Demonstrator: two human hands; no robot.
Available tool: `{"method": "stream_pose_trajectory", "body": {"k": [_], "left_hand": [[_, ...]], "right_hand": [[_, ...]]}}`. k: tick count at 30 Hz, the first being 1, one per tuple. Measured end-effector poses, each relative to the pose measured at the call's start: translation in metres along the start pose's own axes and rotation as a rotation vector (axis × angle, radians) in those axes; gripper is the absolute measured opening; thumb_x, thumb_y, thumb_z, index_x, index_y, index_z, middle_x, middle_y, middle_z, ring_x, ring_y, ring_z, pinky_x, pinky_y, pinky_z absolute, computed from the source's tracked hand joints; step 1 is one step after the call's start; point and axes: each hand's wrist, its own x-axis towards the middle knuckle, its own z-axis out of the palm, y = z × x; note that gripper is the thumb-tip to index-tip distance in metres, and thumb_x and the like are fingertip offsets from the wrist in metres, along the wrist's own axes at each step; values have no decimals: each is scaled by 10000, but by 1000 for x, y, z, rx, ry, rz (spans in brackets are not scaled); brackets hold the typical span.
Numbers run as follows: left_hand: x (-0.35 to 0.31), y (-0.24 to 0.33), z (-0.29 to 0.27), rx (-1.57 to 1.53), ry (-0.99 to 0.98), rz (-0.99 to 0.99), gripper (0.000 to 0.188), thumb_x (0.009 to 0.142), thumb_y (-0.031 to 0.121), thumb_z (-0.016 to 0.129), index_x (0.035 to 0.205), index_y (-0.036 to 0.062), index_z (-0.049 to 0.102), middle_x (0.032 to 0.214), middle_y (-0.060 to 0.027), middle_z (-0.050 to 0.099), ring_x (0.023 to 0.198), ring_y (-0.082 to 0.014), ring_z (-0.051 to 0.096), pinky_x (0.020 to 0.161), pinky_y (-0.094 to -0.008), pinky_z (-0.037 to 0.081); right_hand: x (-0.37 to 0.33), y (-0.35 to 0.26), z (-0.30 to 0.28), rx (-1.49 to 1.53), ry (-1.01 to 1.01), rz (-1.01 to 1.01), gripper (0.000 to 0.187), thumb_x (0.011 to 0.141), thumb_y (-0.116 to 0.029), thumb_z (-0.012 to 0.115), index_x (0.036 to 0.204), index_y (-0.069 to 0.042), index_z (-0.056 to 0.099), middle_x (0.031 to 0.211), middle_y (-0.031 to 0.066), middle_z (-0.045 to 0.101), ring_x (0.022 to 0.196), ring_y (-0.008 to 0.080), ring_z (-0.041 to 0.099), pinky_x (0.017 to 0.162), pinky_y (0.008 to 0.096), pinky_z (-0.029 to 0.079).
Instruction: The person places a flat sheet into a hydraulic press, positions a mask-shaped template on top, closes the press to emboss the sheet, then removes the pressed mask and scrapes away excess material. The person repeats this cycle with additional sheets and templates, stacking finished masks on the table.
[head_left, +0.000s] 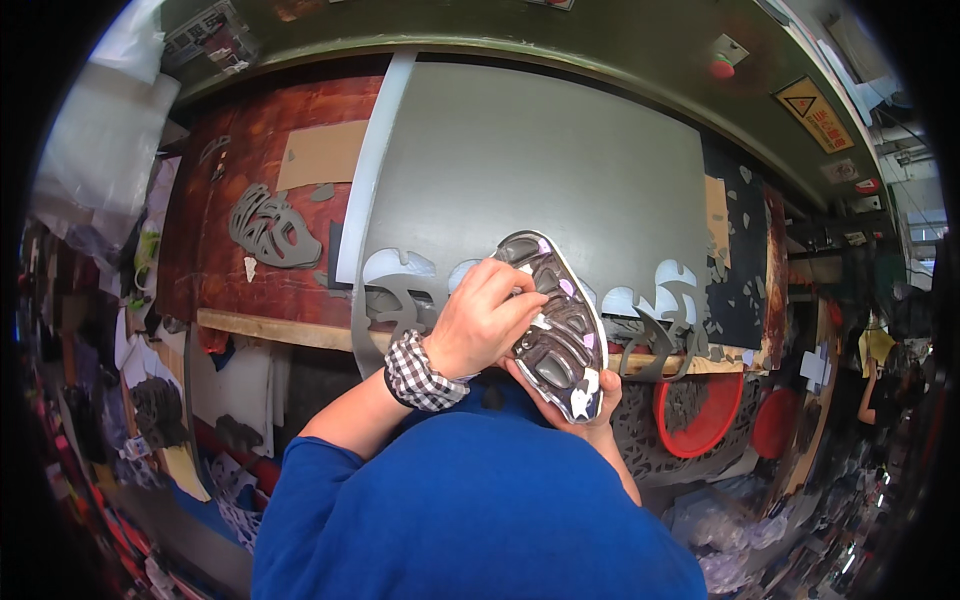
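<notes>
In the head view, a green press beam (pixel 480 32) spans the far edge of the worktop, with a red button (pixel 722 66) toward its right end. A grey sheet (pixel 540 150) covers the middle of the worktop; its near side is cut into openings and thin strips (pixel 662 335) that hang past the wooden front edge (pixel 280 330). Grey cut pieces (pixel 285 235) lie on the red-brown left part, near a tan card (pixel 325 155), and small scraps (pixel 740 222) lie toward the right edge. Below the front edge, on the right, we see a red basin (pixel 698 430).

We have the die (pixel 563 325) tilted in front of us, at the middle of the front edge. Our right hand (pixel 590 425) is clamped on its near end. Our left hand (pixel 485 318) has its fingertips bunched together at the die's inside; whether they pinch anything, we cannot tell.

If our right hand loosens while the left pushes, we judge the die could slip and drop past the front edge. Its thin rim (pixel 603 345) may nick our fingers if they skid off the dark blocks inside. The die could also snag the loose strips and tear them or drag the sheet askew.
</notes>
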Motion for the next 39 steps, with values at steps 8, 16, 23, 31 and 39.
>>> {"method": "stream_pose_trajectory", "body": {"k": [8, 16, 23, 31, 39], "left_hand": [[4, -11, -11, -58, -78, -45, 174, 685, -7, 708, 802, 15, 580, 902, -94, 560, 865, -281, 541, 741, -362, 487], [4, -19, -16, -74, -63, -58, 182, 654, -26, 686, 774, 14, 555, 904, -104, 538, 869, -284, 526, 752, -358, 477], [-5, -19, -29, -107, -184, -38, 178, 650, -2, 689, 777, 31, 568, 978, -121, 547, 924, -291, 528, 820, -394, 461], [-10, -23, -17, -59, -7, -81, 283, 710, 45, 731, 990, 56, 691, 924, -58, 589, 863, -239, 567, 789, -370, 458], [-13, -21, -11, 184, 22, 72, 326, 667, 35, 692, 992, 43, 684, 849, -38, 588, 786, -216, 568, 729, -362, 458]], "right_hand": [[7, 3, 1, -45, 11, 97, 1022, 758, -476, 682, 1456, 63, 165, 1442, 309, 298, 1344, 457, 324, 1165, 499, 264], [15, 7, 3, -25, -16, 132, 1022, 764, -470, 678, 1455, 68, 153, 1425, 328, 306, 1332, 479, 326, 1171, 500, 247], [18, 3, 12, -27, 43, 104, 971, 750, -466, 697, 1450, 20, 232, 1415, 264, 371, 1314, 416, 393, 1153, 508, 289], [28, -8, 17, 30, -39, 80, 933, 715, -379, 699, 1436, 22, 266, 1368, 259, 430, 1257, 450, 447, 1135, 490, 319], [22, -7, 13, 53, -54, 127, 902, 753, -369, 668, 1445, 23, 242, 1388, 248, 415, 1282, 421, 434, 1154, 473, 294]]}}
